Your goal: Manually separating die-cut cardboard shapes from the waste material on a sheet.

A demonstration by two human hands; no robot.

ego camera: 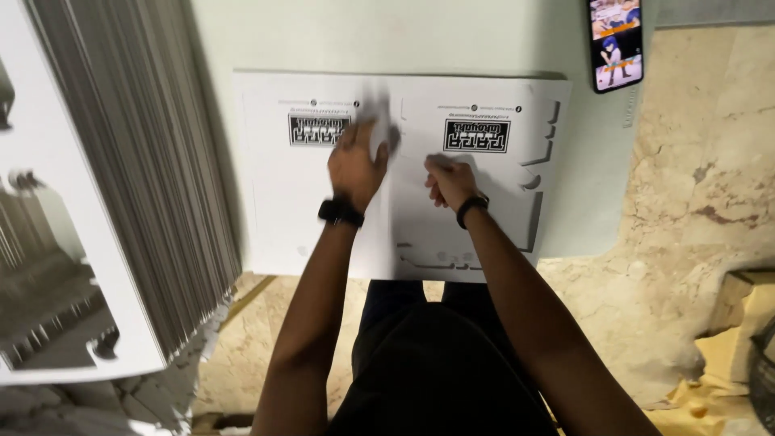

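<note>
A large white die-cut cardboard sheet with two black printed blocks lies flat on a pale green surface in front of me. My left hand is over the sheet's middle fold, blurred, with a small white piece at its fingertips; whether it grips the piece I cannot tell. My right hand rests as a closed fist on the sheet just right of the fold. Both wrists wear black bands.
A tall slanted stack of flat printed sheets fills the left side. A phone with a lit screen lies at the top right. Marble floor lies to the right, with torn paper scraps at the lower right.
</note>
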